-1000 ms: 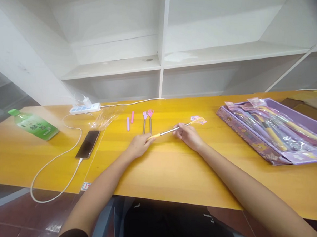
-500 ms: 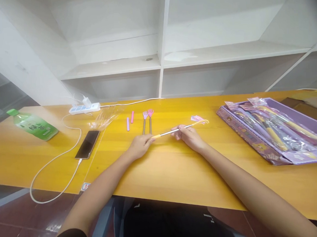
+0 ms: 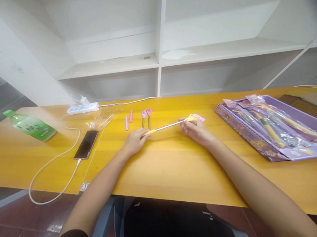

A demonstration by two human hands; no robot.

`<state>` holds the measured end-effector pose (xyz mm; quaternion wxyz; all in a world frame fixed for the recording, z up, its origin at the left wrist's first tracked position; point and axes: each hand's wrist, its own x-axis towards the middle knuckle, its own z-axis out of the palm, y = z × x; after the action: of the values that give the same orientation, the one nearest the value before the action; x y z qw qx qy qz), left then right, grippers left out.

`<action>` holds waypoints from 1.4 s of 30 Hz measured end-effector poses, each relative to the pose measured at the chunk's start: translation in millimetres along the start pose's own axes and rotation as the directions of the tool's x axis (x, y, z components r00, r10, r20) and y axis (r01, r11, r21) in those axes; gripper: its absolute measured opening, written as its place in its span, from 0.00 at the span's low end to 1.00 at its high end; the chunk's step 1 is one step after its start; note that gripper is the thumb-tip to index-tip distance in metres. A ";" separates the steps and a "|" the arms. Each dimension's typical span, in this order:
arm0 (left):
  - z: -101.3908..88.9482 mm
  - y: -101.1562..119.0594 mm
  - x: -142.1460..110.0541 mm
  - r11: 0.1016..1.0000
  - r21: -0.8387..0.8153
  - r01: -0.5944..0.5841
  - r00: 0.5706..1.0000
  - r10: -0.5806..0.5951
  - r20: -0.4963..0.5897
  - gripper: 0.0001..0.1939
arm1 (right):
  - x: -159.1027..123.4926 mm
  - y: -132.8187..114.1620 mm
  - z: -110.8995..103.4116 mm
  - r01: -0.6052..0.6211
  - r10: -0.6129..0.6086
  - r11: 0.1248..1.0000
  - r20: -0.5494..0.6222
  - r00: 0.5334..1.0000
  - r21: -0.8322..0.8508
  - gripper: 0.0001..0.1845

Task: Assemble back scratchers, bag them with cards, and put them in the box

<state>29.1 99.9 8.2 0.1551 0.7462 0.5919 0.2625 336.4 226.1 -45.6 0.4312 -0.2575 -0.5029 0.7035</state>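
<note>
A yellow back scratcher (image 3: 167,126) with a silver metal rod is held level above the desk, its claw-shaped head to the right. My left hand (image 3: 135,139) is closed round its yellow grip. At the other end, my right hand (image 3: 196,129) pinches the rod just below the head, thumb and fingertips together. Beyond my left hand lie a purple back scratcher (image 3: 144,114) and a pink back scratcher (image 3: 149,112), their lower ends partly hidden. A purple grip tube (image 3: 126,123) and a pink grip tube (image 3: 130,116) rest to their left.
On the right stands a purple display box (image 3: 245,136) with several bagged back scratchers. A pink card (image 3: 200,118) lies behind my right hand. To the left are a phone (image 3: 86,144) on a white cable, a green bottle (image 3: 34,126), a power strip (image 3: 83,108) and clear plastic wrapping (image 3: 102,118).
My right hand has slid right along the rod to the head. The scratcher has turned about its length, so its claws now show spread rather than edge-on.
</note>
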 end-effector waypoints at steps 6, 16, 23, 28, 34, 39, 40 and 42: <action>-2.1 -12.5 1.0 0.997 0.071 -0.038 0.999 0.040 -0.031 0.16 | 13.3 4.4 -21.7 0.041 -0.067 0.989 -0.192 0.979 -0.139 0.25; -2.4 -5.8 -0.1 0.978 -0.200 -0.055 0.986 0.022 -0.162 0.17 | 2.4 -1.4 -7.9 0.132 -0.209 0.713 -0.029 0.978 -0.688 0.31; 3.4 -5.5 -4.8 0.764 -0.645 0.008 0.940 -0.226 -0.255 0.19 | -6.5 -3.4 8.7 0.144 -0.170 0.700 0.032 0.985 -0.700 0.30; 4.5 -4.6 -5.7 0.743 -0.668 -0.025 0.937 -0.216 -0.276 0.19 | -13.2 -0.9 19.8 0.064 -0.085 0.770 -0.004 0.996 -0.634 0.27; 6.4 -3.7 -7.4 0.746 -0.665 -0.036 0.925 -0.227 -0.305 0.19 | -18.3 4.9 31.6 0.094 -0.105 0.771 0.019 0.994 -0.630 0.27; 9.8 0.8 -10.0 0.740 -0.670 -0.050 0.924 -0.220 -0.312 0.19 | -24.0 11.0 43.9 0.084 -0.076 0.790 0.040 0.996 -0.608 0.28; 10.9 1.6 -10.8 0.742 -0.668 -0.054 0.927 -0.212 -0.311 0.18 | -24.9 11.9 46.0 0.081 -0.073 0.793 0.039 0.997 -0.603 0.28; 13.2 2.4 -12.2 0.745 -0.664 -0.058 0.929 -0.204 -0.309 0.18 | -26.4 13.2 49.5 0.080 -0.072 0.799 0.038 0.997 -0.597 0.28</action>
<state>36.7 88.6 -3.8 0.3082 0.5564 0.5072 0.5816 305.5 177.6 -41.9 0.3525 -0.3552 -0.7115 0.4933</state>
